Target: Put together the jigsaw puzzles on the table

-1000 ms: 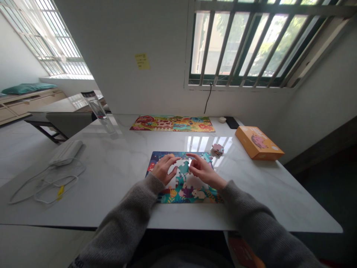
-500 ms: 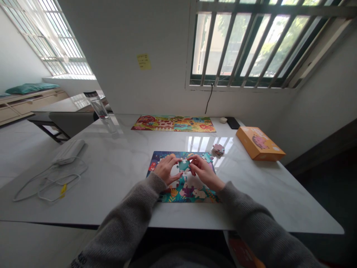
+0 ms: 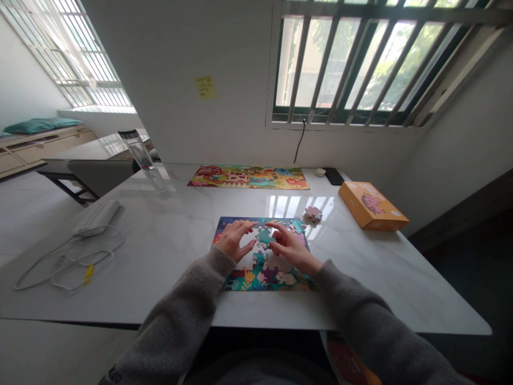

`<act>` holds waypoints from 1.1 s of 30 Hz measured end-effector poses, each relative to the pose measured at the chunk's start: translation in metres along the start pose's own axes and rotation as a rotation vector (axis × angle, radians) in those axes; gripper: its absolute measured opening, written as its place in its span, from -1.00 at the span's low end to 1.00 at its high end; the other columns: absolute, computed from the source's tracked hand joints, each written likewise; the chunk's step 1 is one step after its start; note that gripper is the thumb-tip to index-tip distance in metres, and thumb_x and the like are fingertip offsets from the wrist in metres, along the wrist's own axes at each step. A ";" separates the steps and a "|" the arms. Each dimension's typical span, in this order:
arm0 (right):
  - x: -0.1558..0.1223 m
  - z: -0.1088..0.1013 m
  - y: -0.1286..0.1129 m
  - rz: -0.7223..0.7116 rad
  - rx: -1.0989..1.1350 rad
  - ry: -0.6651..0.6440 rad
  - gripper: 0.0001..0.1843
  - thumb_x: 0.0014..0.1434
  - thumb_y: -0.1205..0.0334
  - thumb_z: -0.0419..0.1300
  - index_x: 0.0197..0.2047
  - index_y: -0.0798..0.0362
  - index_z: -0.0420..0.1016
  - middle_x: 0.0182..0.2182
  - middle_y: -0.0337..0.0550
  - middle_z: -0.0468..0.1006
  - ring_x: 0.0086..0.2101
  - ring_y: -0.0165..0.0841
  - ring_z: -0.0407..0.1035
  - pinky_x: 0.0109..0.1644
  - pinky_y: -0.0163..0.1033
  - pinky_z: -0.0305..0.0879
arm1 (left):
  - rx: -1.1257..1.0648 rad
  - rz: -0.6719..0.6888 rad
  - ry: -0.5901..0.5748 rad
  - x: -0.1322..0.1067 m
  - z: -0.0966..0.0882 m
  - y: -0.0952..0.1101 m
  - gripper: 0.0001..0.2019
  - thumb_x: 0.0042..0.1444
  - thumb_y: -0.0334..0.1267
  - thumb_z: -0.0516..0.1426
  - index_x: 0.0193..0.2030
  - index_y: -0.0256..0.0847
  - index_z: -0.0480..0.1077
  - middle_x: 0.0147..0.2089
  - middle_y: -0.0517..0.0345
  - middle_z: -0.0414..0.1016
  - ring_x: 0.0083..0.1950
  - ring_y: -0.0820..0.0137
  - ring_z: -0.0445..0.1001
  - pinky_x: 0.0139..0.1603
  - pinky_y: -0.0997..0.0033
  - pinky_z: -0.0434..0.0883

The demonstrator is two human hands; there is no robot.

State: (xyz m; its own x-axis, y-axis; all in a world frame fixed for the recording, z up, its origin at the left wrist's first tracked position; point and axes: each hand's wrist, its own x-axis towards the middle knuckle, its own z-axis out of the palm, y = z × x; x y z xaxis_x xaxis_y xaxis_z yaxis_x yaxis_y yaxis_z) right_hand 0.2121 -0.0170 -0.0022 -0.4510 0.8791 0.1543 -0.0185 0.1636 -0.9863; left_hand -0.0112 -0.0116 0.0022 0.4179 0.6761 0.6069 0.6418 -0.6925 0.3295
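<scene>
Left hand and right hand, both half open, are at two sides of a teal puzzle piece over the puzzle on the table; if they grip it, I cannot tell.

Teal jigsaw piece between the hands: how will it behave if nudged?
The teal jigsaw piece looks like thin, stiff card, so probably little flex. Flat and seemingly light, it would likely slide rather than roll; its knobbed edges may catch on neighbouring pieces.
</scene>
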 end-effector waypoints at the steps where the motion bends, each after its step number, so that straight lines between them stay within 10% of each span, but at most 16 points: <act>1: 0.000 0.001 0.000 0.010 0.004 -0.012 -0.46 0.18 0.10 0.27 0.20 -0.04 0.30 -0.49 -0.42 0.24 -0.52 -0.48 0.19 -0.46 -0.34 0.13 | -0.005 -0.011 0.029 0.000 -0.001 0.000 -0.71 0.23 -0.33 0.15 0.10 -0.12 0.38 -0.17 0.13 0.51 -0.13 0.27 0.47 -0.06 0.22 0.36; 4: 0.000 0.003 0.002 0.021 0.005 -0.003 -0.47 0.17 0.10 0.28 0.19 -0.05 0.31 -0.48 -0.41 0.27 -0.51 -0.48 0.20 -0.45 -0.34 0.13 | -0.028 0.014 0.034 0.000 -0.001 0.001 -0.82 0.24 -0.26 0.17 -0.03 -0.13 0.45 -0.14 0.09 0.50 -0.09 0.25 0.46 -0.03 0.19 0.38; 9: -0.001 0.004 0.004 0.044 0.066 0.052 -0.45 0.14 0.06 0.32 0.14 -0.05 0.28 -0.44 -0.38 0.35 -0.48 -0.46 0.28 -0.41 -0.32 0.21 | -0.043 0.101 -0.064 -0.002 0.003 0.003 -0.44 0.10 -0.11 0.31 0.21 -0.17 0.32 0.08 -0.07 0.41 0.07 0.11 0.42 0.08 0.05 0.41; 23: -0.002 0.006 0.004 -0.003 0.050 0.037 -0.49 0.17 0.04 0.32 0.12 -0.03 0.29 -0.40 -0.35 0.34 -0.48 -0.47 0.30 -0.41 -0.31 0.27 | -0.122 0.113 -0.044 -0.002 0.004 0.002 -0.62 0.11 -0.27 0.26 0.07 -0.15 0.33 0.04 -0.01 0.43 0.08 0.17 0.42 0.11 0.12 0.40; 33: -0.007 -0.006 -0.005 -0.356 -0.508 0.010 -0.54 0.24 0.29 0.21 0.20 -0.17 0.38 0.11 -0.06 0.35 -0.01 -0.24 0.37 -0.18 -0.17 0.49 | -0.151 0.064 -0.037 0.000 0.000 0.005 -0.79 0.11 -0.28 0.27 -0.12 -0.16 0.39 -0.03 0.04 0.47 0.02 0.21 0.47 0.05 0.19 0.39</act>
State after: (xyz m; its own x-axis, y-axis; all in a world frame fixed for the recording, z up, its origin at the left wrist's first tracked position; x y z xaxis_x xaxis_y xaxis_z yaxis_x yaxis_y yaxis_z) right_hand 0.2210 -0.0216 0.0021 -0.4865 0.7353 0.4717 0.2619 0.6379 -0.7242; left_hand -0.0083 -0.0149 0.0041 0.4803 0.6363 0.6037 0.5106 -0.7625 0.3973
